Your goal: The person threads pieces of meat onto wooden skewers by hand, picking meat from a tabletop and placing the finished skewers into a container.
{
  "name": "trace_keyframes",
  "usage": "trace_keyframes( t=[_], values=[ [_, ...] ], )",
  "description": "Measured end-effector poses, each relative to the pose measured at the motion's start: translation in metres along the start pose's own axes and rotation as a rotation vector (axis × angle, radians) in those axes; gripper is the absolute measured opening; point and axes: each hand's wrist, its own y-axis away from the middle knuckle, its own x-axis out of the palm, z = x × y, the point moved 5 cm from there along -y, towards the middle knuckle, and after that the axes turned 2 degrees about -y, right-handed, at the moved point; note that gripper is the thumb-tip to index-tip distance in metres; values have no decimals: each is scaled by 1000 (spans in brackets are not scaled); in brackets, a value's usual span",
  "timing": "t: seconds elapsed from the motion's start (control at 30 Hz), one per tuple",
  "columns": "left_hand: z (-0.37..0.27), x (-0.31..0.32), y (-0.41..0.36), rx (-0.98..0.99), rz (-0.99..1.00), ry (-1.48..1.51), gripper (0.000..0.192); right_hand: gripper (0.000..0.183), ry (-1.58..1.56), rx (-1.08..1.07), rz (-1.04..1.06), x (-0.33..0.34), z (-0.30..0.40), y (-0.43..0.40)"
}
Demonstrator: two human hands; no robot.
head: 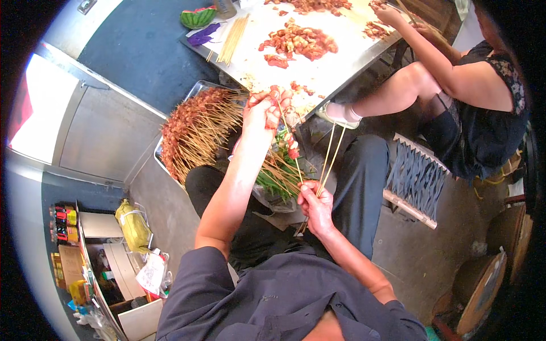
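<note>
My left hand (268, 107) is at the near corner of the table, its fingers closed around raw meat at the upper end of a bamboo skewer (282, 117). Lower on that skewer sit a few meat pieces (292, 145). My right hand (316, 203) grips its lower end, together with two bare bamboo skewers (332, 151) that fan out to the right. Between my knees, more skewers (279, 168) lie over green leafy vegetables (273, 187). Left of my left arm, a metal tray (157, 149) is heaped with loaded meat skewers (192, 128).
The metal-edged table (358, 64) bears meat piles (300, 40), bare skewers (233, 38), a purple cloth (204, 35) and a cut watermelon (198, 18). Another person (473, 89) sits at right, hands at the table, beside a folding stool (416, 181). Boxes (100, 223) stand at lower left.
</note>
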Motion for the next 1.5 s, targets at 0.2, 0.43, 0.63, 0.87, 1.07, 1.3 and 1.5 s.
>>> trace_keyframes(
  t=[0.2,0.43,0.63,0.87,1.07,1.3,1.5],
  values=[
    [8,4,10,-36,-32,21,13,7,-16,-4,-7,0,0,2],
    [15,7,16,-83,1,-43,15,7,-20,-20,-15,0,-1,4],
    [22,5,23,-129,16,-52,9,7,-28,-26,-14,0,2,4],
    [14,15,24,-98,40,-132,13,8,-45,-45,-15,0,7,1],
    [1,9,10,63,-15,-200,14,8,-31,-37,2,-2,1,0],
    [-10,-2,5,186,-84,-280,14,10,42,-34,3,1,1,-1],
    [-16,0,5,172,-64,-304,17,10,74,-26,6,1,0,-1]
  ],
)
